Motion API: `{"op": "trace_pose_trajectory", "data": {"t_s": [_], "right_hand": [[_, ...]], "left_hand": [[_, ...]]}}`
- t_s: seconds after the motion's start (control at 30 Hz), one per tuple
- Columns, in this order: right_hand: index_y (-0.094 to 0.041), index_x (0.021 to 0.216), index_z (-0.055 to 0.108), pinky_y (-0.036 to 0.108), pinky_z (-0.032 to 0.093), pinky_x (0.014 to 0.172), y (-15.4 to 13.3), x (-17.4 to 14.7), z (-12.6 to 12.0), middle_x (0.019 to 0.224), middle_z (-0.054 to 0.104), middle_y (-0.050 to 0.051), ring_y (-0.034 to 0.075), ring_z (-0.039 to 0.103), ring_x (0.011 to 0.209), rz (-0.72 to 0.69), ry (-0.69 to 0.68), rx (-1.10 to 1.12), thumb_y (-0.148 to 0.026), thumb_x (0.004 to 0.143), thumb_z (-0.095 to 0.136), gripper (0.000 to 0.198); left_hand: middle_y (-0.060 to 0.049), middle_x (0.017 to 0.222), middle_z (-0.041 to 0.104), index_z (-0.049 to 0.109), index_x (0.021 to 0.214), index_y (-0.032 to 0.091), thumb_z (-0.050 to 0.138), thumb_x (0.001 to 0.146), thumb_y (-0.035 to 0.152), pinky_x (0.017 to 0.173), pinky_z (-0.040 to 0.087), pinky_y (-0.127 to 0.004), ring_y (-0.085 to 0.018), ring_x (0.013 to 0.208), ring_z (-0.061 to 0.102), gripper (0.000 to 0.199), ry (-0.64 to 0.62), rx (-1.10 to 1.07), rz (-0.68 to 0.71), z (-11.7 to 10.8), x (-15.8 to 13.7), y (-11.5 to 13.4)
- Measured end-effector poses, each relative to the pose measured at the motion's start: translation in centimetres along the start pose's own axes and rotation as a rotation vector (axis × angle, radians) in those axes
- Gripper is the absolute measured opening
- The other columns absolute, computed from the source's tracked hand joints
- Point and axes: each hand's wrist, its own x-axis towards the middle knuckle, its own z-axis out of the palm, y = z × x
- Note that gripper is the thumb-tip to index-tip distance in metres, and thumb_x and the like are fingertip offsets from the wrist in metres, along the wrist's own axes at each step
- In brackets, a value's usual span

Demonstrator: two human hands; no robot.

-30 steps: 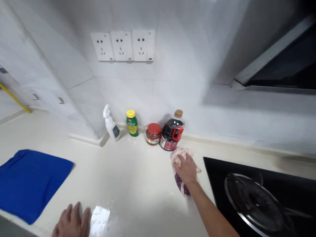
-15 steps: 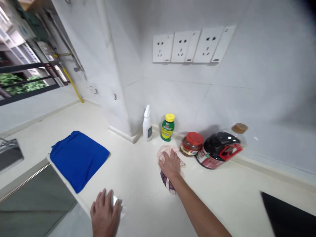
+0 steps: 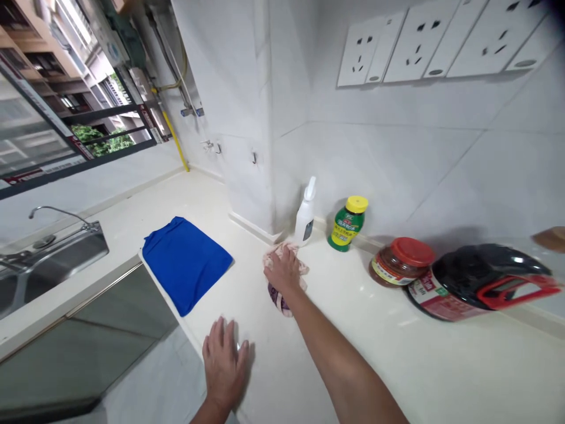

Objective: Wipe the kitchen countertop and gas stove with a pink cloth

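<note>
Pressing our right hand (image 3: 283, 270) flat on a pink rag (image 3: 282, 288) beside the white spray bottle (image 3: 305, 213), our left hand (image 3: 223, 362) spread open, empty, on the counter edge (image 3: 309, 353).

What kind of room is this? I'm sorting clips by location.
Most likely a home kitchen. A sink with a tap is set into the pale countertop, sauce jars and a green bottle line the tiled wall, and the right hand presses a rag on the counter.

Blue cloth (image 3: 188, 262), pink patterned rag (image 3: 282, 277) (purple print), yellow-capped green bottle (image 3: 346, 224).
</note>
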Motion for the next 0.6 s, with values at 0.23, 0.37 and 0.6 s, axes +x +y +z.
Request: {"op": "trace_pose_trajectory", "data": {"t_s": [0.23,0.37,0.6], "right_hand": [[-0.031,0.13,0.06,0.055,0.013,0.12,-5.2,-11.1,1.0,0.167,0.02,0.009,0.036,0.014,0.152,-0.396,-0.117,0.184,-0.051,0.09,0.059,0.045],[-0.032,0.13,0.06,0.055,0.012,0.123,-3.9,-18.1,1.0,0.167,0.023,0.005,0.031,0.012,0.154,-0.489,-0.139,0.325,-0.046,0.095,0.052,0.038],[-0.028,0.119,0.065,0.054,0.025,0.122,3.8,-25.9,-1.9,0.153,0.049,0.006,0.029,0.034,0.148,-0.308,-0.134,0.64,-0.033,0.085,0.059,0.035]], "left_hand": [[-0.017,0.153,0.043,0.046,0.142,0.018,0.037,0.099,0.038,0.116,0.034,-0.057,-0.031,0.144,0.036,0.048,0.124,-0.159,-0.087,0.5,-0.3,-0.7],[-0.019,0.152,0.045,0.047,0.142,0.015,0.029,0.1,0.039,0.117,0.034,-0.056,-0.031,0.142,0.039,0.052,0.095,-0.242,-0.125,0.4,0.1,-1.1],[-0.014,0.152,0.046,0.048,0.14,0.021,0.034,0.098,0.038,0.118,0.033,-0.053,-0.029,0.144,0.038,0.047,-0.011,-0.227,-0.13,-0.8,0.7,-0.1]]}}
